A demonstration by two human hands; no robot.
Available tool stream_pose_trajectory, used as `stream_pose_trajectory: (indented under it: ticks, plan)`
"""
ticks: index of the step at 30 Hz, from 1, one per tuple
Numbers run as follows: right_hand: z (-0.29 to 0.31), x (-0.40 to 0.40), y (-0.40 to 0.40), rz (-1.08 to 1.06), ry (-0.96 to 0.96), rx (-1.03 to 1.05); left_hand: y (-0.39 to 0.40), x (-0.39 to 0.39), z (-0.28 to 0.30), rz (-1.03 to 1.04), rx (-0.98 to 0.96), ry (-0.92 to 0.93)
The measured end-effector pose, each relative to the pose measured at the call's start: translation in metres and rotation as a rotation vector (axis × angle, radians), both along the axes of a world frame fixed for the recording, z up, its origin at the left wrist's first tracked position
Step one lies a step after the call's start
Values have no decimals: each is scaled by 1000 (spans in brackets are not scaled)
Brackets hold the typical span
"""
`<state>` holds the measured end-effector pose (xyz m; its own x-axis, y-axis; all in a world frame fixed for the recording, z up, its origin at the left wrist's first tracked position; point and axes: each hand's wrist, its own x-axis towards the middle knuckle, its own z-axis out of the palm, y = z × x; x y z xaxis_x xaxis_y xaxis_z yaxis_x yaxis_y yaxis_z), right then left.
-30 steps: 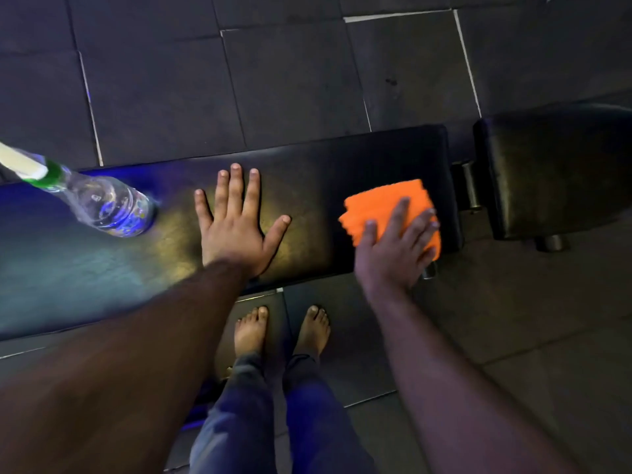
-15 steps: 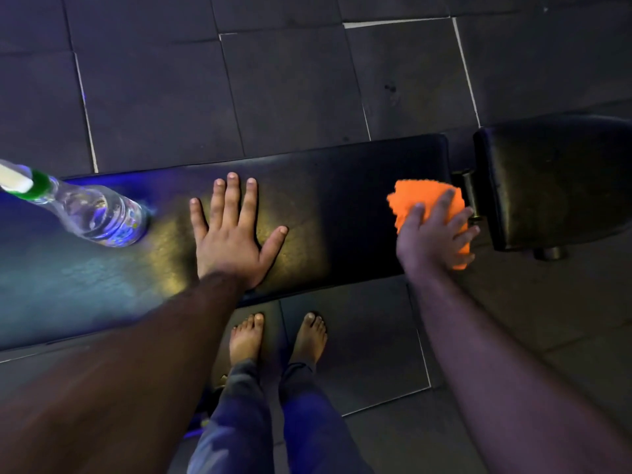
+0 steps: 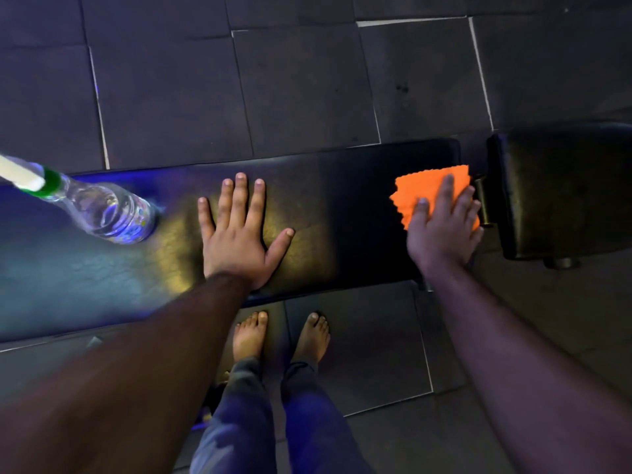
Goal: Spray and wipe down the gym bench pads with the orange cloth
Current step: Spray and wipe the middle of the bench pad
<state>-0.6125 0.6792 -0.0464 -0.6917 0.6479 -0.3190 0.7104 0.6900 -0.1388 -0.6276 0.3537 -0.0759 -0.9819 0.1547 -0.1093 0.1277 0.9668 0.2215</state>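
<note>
Pressing the orange cloth (image 3: 421,187) under my flat right hand (image 3: 444,231), at the end of the pad (image 3: 345,200). My left hand (image 3: 239,244) lies spread mid-pad; the bottle (image 3: 109,211) print is unreadable.

The orange cloth (image 3: 427,189) is pressed flat by the right hand (image 3: 444,227) at the long bench pad's (image 3: 342,217) right end; the left hand (image 3: 239,241) is spread mid-pad, beside a clear spray bottle (image 3: 106,210).

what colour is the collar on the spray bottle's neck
Green. The spray bottle has a green collar just below its white head, clearest at the left of the head view.
</note>
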Motion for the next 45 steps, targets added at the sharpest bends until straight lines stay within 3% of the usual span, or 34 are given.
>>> stream_pose_trajectory:
  ticks: [4, 7, 9, 11, 16, 19, 21, 26, 29, 34, 38, 41, 43, 45]
  plan:
    - [-1, -71, -16, -91, -23, 19, 2, -1, -8, 0, 2, 41]
    - [-2, -95, -63, 234, -25, 38, 0, 0, -12, 3, 4, 65]
    - [-3, -78, -101, 532, 20, 50, -1, 0, -12, 8, 6, 67]
    - [-1, -44, -115, 680, 62, 42, -1, -1, -10, 1, 13, 60]
    - [5, -8, -47, 421, 16, 71, -2, 1, -9, 0, 4, 21]
    - [3, -45, -46, 211, -25, 48, -1, 0, -8, -12, 4, 4]
    - [2, -75, -76, 186, -19, 44, -2, -1, -7, -9, 16, 4]
    - [-2, -63, -161, 728, 78, 46, -5, 3, -10, 19, 129, 50]
    - [-5, -18, -141, 920, 114, 47, -7, 4, -11, 27, 169, 58]
    - [-2, 3, -53, 590, 44, 122, -6, 3, -11, 14, 113, 52]
    - [-2, -57, -81, 305, 34, 61, -6, 3, -5, 9, 115, 32]
    - [-4, -62, -143, 577, 55, 74, -10, 2, 4, 50, 310, 39]
    - [-2, -28, -175, 868, 91, 63, -16, 3, 12, 96, 548, 85]
    - [-2, 6, -186, 1007, 129, 50, -26, 6, 19, 140, 708, 170]
